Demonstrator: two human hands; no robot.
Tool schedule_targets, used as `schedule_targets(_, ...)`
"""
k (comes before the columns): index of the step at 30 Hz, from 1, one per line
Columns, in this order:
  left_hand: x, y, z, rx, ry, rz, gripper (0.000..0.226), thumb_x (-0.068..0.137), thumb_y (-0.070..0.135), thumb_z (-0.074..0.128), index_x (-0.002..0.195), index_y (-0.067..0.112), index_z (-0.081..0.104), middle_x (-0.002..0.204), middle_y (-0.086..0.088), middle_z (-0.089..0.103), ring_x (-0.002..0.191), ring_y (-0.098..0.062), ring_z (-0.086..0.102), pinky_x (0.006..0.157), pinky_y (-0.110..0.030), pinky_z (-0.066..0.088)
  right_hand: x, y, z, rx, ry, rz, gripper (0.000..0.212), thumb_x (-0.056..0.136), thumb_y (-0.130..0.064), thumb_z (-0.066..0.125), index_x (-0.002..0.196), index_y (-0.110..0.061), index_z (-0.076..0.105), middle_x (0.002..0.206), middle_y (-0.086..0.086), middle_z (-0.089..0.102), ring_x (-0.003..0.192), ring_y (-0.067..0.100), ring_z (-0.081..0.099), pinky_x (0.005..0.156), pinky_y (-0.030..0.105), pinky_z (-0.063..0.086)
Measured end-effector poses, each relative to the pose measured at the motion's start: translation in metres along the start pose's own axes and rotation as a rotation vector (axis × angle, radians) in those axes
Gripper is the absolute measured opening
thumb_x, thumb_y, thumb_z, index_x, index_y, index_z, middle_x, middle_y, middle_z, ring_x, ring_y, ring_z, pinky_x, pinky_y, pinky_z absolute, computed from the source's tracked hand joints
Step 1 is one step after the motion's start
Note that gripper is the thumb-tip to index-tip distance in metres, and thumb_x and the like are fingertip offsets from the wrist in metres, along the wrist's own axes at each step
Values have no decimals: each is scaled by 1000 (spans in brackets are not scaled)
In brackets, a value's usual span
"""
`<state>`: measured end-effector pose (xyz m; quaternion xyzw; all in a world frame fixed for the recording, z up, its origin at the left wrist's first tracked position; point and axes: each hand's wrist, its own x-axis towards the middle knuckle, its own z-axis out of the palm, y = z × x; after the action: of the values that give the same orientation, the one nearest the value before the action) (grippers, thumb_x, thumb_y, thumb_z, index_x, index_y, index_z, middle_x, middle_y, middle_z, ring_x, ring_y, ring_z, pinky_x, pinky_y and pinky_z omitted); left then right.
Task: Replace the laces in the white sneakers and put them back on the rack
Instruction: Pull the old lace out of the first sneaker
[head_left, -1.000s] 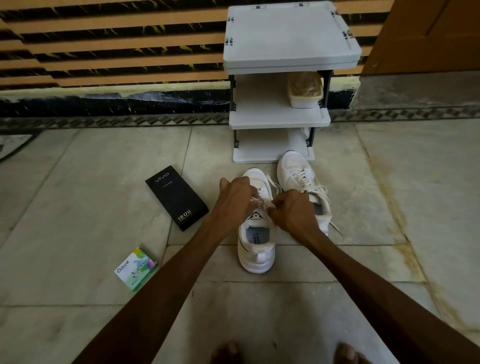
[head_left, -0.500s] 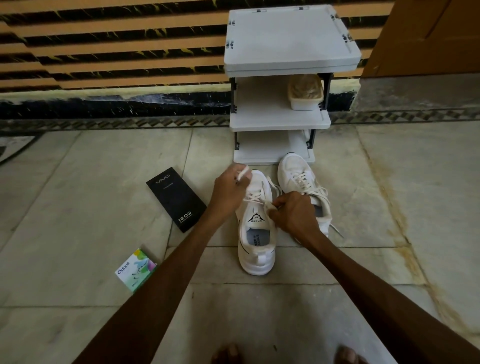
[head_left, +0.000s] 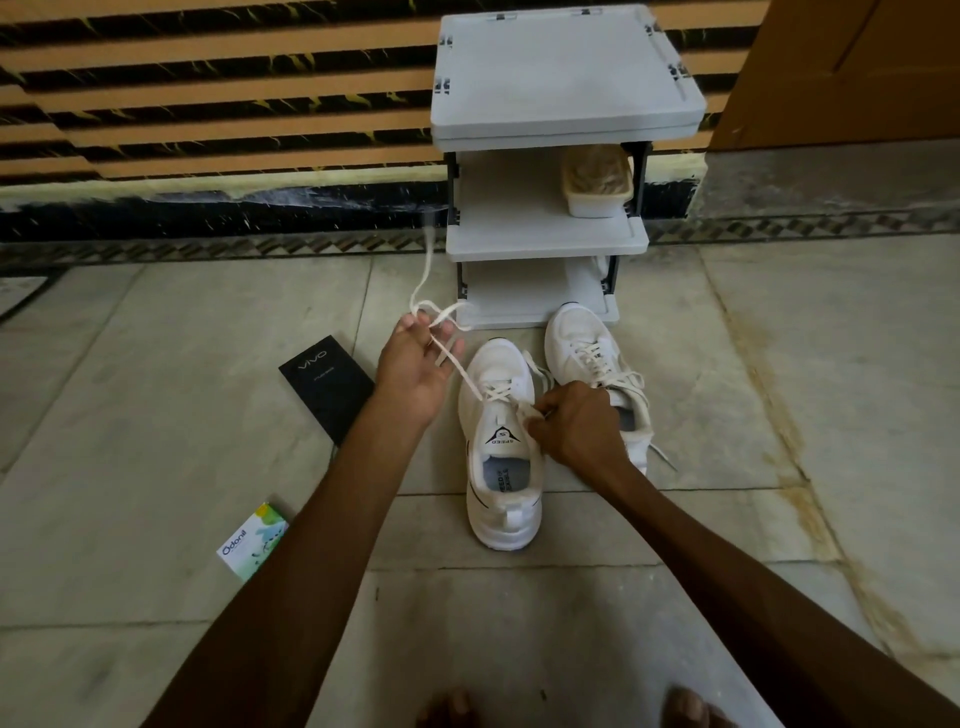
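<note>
Now our left hand (head_left: 415, 366) has pulled the lace (head_left: 427, 265) out long from the near sneaker (head_left: 503, 467) and pinches it. Our right hand (head_left: 574, 423) pinches the other end at the eyelets. The shoe sits on the floor before the rack (head_left: 545, 244), so we judge the lacing unfinished.

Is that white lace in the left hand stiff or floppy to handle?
Probably floppy: the lace loops and curls above the left hand instead of holding straight. Likely light: its free end trails upward, blurred. Tugging might shift the sneaker.
</note>
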<state>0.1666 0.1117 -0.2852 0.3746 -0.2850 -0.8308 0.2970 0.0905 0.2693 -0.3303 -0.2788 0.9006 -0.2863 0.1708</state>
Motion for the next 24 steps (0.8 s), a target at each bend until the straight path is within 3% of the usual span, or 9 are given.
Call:
schedule_targets(3,3,3,-6,146,12,-69,23,102,18,46,86,9,59,83,-6,65,79,-18,65,87,-37,55,-2,-1,-1,-5,0,4,22,74,-19,69,59,-4,65,59,13,66,54,21,59,44,19,33)
schedule_targets(7,-1,-8,-8,1029,118,10,18,96,24,56,106,10,62,109,-9,62,97,-24,61,78,-33,49,-3,-5,-3,-42,-4,-17,18,75,-21,68,64,-6,68,61,9,66,59,21,61,49,23,43)
schedule_targets(10,-7,-22,-12,1413,26,49,71,88,38,67,145,12,33,140,-11,40,120,-29,50,89,-37,48,-3,-11,-1,-114,-25,-50,19,79,-28,66,79,-9,71,72,6,69,68,21,64,62,32,55)
schedule_targets(13,-17,-35,-13,1675,-103,180,81,82,38,72,145,17,26,135,-12,48,118,-31,54,91,-39,49,-3,-12,3,-184,-16,-97,27,87,-38,60,79,-13,67,72,2,65,70,20,61,62,28,47)
schedule_targets(15,-22,-42,-13,1761,-76,285,76,83,30,72,142,18,26,125,-11,58,108,-30,60,82,-36,50,-4,-13,3,-206,-14,-135,25,90,-35,57,76,-16,62,69,1,59,69,21,60,60,26,37)
schedule_targets(17,-21,-47,-15,1756,-7,367,68,83,19,70,138,19,29,116,-11,61,98,-29,64,73,-33,52,-5,-13,2,-184,-5,-161,10,91,-25,58,92,-16,63,78,3,62,76,24,64,61,26,38)
schedule_targets(19,-17,-44,-22,1657,54,385,62,83,11,69,132,18,32,110,-11,62,92,-28,65,71,-34,55,-9,-11,3,-60,41,-148,31,84,-10,62,112,-19,55,83,2,62,74,21,62,61,27,43)
schedule_targets(22,-7,-34,-35,1472,110,294,55,79,8,73,117,16,35,109,-12,61,91,-25,63,68,-30,52,-13,-10,5,86,54,-131,48,72,1,65,111,-20,49,81,-1,56,67,18,58,57,28,46)
schedule_targets(24,-5,-32,-39,1466,95,280,53,78,9,75,112,17,35,107,-11,61,90,-23,63,66,-28,50,-11,-14,7,-40,-3,-126,54,71,-2,68,117,-24,49,104,5,56,82,23,61,61,30,47)
